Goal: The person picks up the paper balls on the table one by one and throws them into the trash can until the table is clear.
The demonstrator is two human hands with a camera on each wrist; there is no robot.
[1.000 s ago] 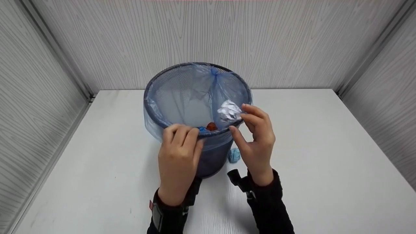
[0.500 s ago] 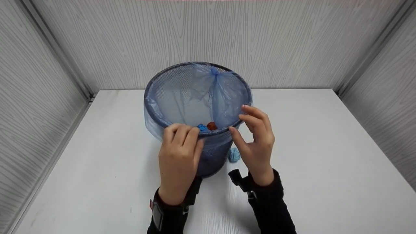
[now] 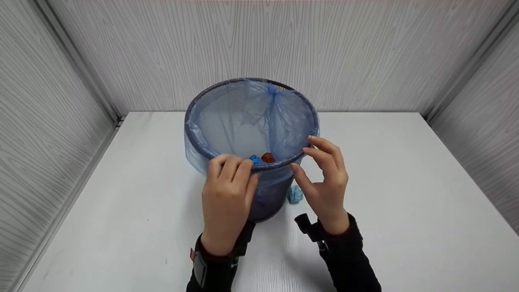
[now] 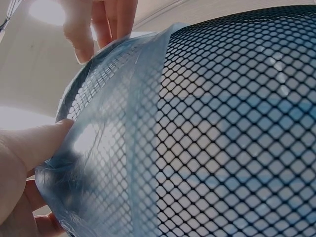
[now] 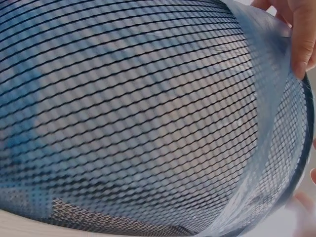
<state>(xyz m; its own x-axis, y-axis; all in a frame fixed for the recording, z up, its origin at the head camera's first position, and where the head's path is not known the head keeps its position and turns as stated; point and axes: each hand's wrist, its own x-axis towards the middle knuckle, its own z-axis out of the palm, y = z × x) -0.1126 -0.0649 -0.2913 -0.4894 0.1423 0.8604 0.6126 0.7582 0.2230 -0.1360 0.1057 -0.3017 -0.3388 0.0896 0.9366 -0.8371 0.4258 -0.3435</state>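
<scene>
A dark mesh wastebasket (image 3: pixel 268 198), lined with a thin blue plastic bag (image 3: pixel 290 121), leans toward me in the head view. My left hand (image 3: pixel 225 194) grips its front rim, fingers over the edge and thumb (image 4: pixel 44 143) against the bag outside. Beside the right part of the rim is my right hand (image 3: pixel 327 182), with thumb and fingers spread apart and nothing between them. Low inside the basket show a blue crumpled ball (image 3: pixel 255 159) and a red-brown one (image 3: pixel 267 157). A light blue crumpled paper ball (image 3: pixel 295 194) lies on the table right of the basket.
The white table (image 3: pixel 405 194) is bounded by wood-grain panels, with a back wall (image 3: pixel 259 40) close behind the basket and side walls left and right. The bag is knotted (image 3: pixel 272 88) near the back rim.
A second ago a silvery crumpled ball was at my right fingertips over the rim; it has left them and is out of sight. My left hand keeps its grip. The head view shifted slightly.
</scene>
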